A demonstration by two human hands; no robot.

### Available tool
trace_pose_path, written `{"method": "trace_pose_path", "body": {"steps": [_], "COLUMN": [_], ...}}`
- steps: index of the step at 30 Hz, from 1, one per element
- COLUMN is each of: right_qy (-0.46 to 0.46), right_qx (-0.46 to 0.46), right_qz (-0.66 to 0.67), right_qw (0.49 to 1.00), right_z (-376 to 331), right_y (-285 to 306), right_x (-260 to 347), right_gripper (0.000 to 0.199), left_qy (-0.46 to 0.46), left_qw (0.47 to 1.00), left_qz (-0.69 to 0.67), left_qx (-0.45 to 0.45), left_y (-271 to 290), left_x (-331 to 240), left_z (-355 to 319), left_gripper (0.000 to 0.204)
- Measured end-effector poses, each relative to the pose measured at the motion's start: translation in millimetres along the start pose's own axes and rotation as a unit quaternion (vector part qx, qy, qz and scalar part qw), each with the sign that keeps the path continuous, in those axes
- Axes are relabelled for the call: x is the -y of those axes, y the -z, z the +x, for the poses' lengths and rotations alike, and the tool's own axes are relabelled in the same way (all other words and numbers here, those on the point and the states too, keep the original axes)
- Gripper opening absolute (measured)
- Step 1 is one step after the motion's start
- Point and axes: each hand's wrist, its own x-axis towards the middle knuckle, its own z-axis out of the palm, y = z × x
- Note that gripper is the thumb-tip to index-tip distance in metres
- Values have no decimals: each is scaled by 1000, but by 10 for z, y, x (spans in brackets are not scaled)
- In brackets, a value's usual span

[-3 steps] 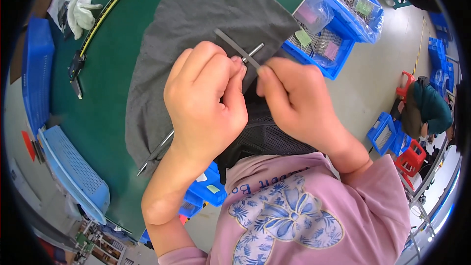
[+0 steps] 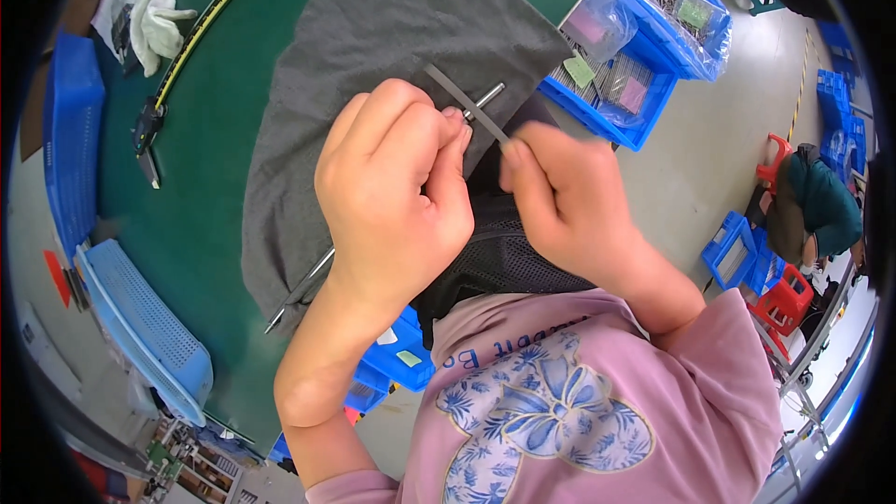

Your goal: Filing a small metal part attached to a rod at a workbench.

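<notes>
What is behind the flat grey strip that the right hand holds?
A shiny metal rod crosses behind the strip, with grey cloth beyond. The strip hides a short stretch of the rod; the left hand covers its gripped end.

Head view, one: the left unit of a side-by-side pair, wide fisheye, worn on the head. Direction: steeply downward over the wearer's own front; upright, unmirrored. Close range: left-hand fingers (image 2: 401, 117) and right-hand fingers (image 2: 546, 149), centre of the frame; pink short-sleeved cotton-like shirt with blue floral print (image 2: 569, 411), lower centre to lower right, seen from above. Middle range: flat dark green surface (image 2: 210, 215), left and top of the frame. Far range: pale grey floor (image 2: 691, 154) and a person in a dark green top (image 2: 826, 196), right edge, small and tipped sideways. Margins: curved, corners black.
</notes>
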Motion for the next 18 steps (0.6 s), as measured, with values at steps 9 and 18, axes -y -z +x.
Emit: {"method": "trace_pose_path", "body": {"steps": [9, 18], "right_qy": [14, 33], "right_qx": [-30, -23], "right_qz": [13, 31], "right_qw": [999, 999], "right_z": [-80, -67], "right_y": [-76, -107], "right_x": [-113, -177], "right_gripper": [20, 18], "left_qy": [-8, -2], "left_qw": [1000, 1000], "left_qz": [7, 7], "left_qx": [3, 11], "left_y": [2, 9], "left_x": [21, 31], "left_z": [6, 7], "left_gripper": [18, 18]}}
